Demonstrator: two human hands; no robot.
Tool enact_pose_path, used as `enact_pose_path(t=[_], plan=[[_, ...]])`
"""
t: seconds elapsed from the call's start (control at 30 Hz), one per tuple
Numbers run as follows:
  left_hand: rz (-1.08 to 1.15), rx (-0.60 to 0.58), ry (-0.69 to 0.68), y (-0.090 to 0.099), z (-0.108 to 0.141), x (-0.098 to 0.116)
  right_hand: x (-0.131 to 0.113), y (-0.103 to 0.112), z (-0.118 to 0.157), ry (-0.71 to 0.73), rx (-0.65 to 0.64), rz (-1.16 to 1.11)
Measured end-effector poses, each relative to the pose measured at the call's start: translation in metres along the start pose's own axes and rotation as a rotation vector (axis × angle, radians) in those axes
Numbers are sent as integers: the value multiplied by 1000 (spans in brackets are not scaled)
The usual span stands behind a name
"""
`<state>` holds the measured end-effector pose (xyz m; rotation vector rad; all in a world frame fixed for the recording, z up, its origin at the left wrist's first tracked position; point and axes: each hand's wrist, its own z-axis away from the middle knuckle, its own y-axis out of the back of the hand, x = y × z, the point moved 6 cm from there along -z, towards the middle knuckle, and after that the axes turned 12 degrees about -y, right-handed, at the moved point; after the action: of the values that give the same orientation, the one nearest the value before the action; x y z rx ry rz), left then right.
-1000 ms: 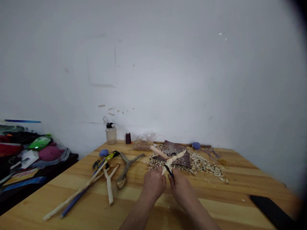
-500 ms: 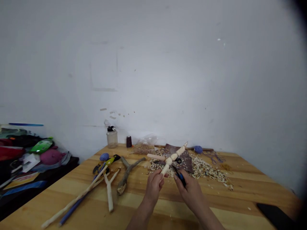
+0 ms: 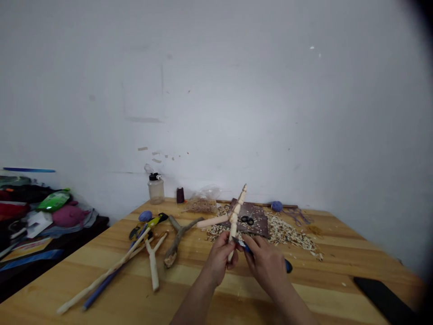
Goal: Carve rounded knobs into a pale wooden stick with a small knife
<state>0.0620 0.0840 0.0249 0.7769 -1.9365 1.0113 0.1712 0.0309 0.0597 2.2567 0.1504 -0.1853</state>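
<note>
A pale, peeled forked stick (image 3: 238, 205) with carved notches points upward, its one branch reaching left. My left hand (image 3: 219, 258) is wrapped round its lower end. In my right hand (image 3: 267, 262) is a knife (image 3: 247, 248) with a blue and black handle; its blade lies against the stick just above my left fingers. Beyond both hands, wood shavings (image 3: 287, 234) are spread around a dark brown sheet (image 3: 259, 220), on which black scissors (image 3: 247, 220) rest.
Left on the wooden table (image 3: 111, 271) lie a pale forked stick (image 3: 153, 266), a bark-covered fork (image 3: 176, 241), long sticks (image 3: 101, 279) and yellow-black pruners (image 3: 157, 220). A bottle (image 3: 156, 189) and thread spool (image 3: 180, 195) stand behind. A black flat object (image 3: 382, 298) lies right.
The carved stick has turned more upright, its tip moving left. The knife has come to the stick's lower part, and my right hand has moved closer to my left. The view has shifted slightly.
</note>
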Motion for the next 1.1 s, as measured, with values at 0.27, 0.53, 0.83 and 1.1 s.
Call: enact_pose_path(t=[0.27,0.53,0.83,1.1], plan=[[-49,-51,-15,-4,1,3,2,2,-2,-11,-4,41],[33,-64,-4,-2,0,0,4,3,-3,-11,15,-2],[25,-74,29,-4,0,1,11,0,-6,-65,-4,-82],[51,-37,51,-1,1,2,13,-2,-5,-90,-37,-187]])
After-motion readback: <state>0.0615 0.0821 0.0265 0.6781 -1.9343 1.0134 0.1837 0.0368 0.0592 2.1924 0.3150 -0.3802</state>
